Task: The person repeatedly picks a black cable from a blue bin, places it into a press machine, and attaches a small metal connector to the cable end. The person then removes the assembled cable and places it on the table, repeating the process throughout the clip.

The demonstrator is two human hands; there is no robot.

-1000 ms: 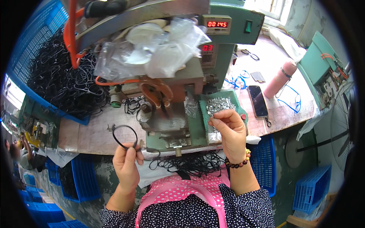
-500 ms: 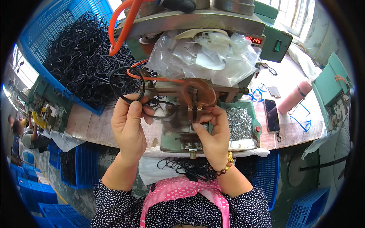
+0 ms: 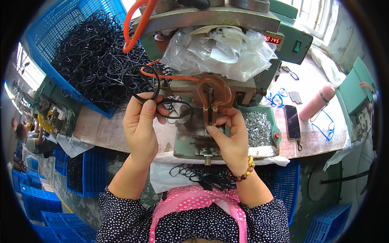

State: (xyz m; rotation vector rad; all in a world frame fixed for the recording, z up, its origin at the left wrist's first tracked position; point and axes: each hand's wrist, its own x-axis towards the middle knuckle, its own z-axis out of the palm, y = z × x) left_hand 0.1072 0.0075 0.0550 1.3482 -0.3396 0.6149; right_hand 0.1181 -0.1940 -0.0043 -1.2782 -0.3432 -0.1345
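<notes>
My left hand [image 3: 140, 128] is closed, with thumb and fingers pinching a black eyeglass frame [image 3: 124, 83] near its bridge. One rim stands above the hand. The other rim [image 3: 178, 118] reaches right, toward the machine. My right hand [image 3: 231, 133] is closed in a pinch at the lower ends of two upright prongs [image 3: 210, 106] below a copper-coloured loop [image 3: 222, 91] on the bench machine. Whatever is between those fingertips is too small or hidden to name. A beaded bracelet [image 3: 245, 174] circles my right wrist.
A blue crate [image 3: 77, 91] heaped with black frames [image 3: 95, 58] stands left. Right of the machine is a tray of small metal pieces [image 3: 257, 127], then a phone [image 3: 291, 121] and pink bottle [image 3: 319, 101]. More black frames [image 3: 202, 175] lie at my lap. A person [image 3: 34, 139] is far left.
The view has shifted slightly, moving the bench a little right in the picture. The copper loop and prongs, blurred before, are sharp now. Both hands keep nearly the same pose.
</notes>
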